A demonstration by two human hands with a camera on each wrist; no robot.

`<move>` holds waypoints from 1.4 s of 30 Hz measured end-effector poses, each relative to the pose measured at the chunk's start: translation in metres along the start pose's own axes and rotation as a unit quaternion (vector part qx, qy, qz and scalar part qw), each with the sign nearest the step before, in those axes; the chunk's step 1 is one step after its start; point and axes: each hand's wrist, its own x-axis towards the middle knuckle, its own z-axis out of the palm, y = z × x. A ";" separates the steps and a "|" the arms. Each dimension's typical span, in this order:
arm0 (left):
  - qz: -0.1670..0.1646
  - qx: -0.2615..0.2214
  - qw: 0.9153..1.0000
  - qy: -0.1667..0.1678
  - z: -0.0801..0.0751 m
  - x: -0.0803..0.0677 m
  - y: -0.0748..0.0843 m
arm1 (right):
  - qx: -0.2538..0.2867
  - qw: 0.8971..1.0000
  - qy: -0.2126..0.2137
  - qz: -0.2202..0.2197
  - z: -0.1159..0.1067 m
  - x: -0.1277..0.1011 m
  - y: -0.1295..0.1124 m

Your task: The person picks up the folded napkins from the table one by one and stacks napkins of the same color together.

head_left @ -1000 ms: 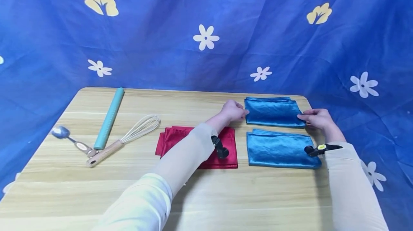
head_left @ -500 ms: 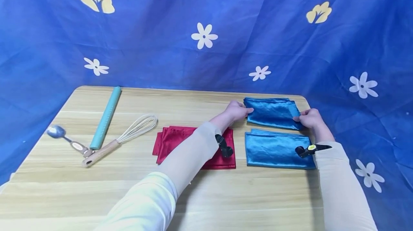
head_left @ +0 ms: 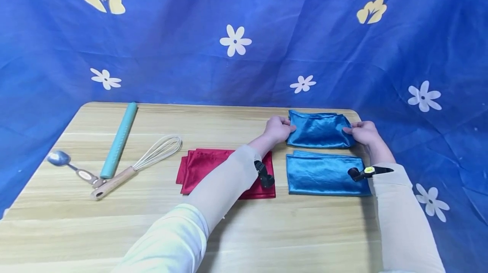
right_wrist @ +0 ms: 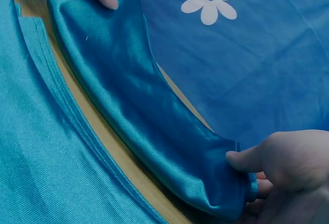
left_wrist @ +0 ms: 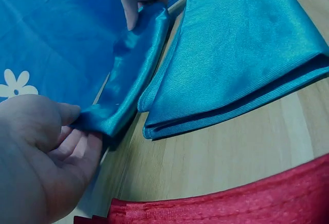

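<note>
At the back right of the table, a folded blue satin cloth (head_left: 320,131) is held by both hands. My left hand (head_left: 277,130) pinches its left end, thumb on top and fingers beneath, as the left wrist view shows. On the opposite end, my right hand (head_left: 364,132) pinches the cloth the same way, its thumb (right_wrist: 244,158) lying over the edge. Between the hands the cloth sags slightly, its ends lifted. Just in front lies a second folded blue cloth (head_left: 324,175), flat on the wood. A folded red cloth (head_left: 206,165) lies partly hidden under my left forearm.
On the table's left side lie a whisk (head_left: 158,152) with a wooden handle, a turquoise stick (head_left: 120,139) and a spoon (head_left: 59,158), their near ends bunched together. Behind the wooden table (head_left: 244,230) hangs a blue flowered curtain (head_left: 171,53).
Both hands have tightened in on the ends of the rear blue cloth and raised them a little, so it now bows. The head view has shifted slightly to the right.
</note>
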 end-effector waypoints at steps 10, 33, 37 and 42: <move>0.004 -0.032 0.999 0.012 -0.008 -0.001 0.001 | 0.051 0.998 0.028 0.003 -0.005 -0.001 0.000; 0.018 -0.096 0.995 0.010 -0.025 -0.028 0.009 | 0.064 0.997 0.006 -0.050 -0.029 -0.044 -0.007; 0.018 -0.126 0.992 -0.001 -0.027 -0.039 0.012 | 0.051 0.997 0.005 -0.049 -0.032 -0.054 -0.005; 0.017 -0.162 0.986 -0.026 -0.030 -0.054 0.013 | 0.032 0.998 0.011 -0.052 -0.034 -0.067 0.000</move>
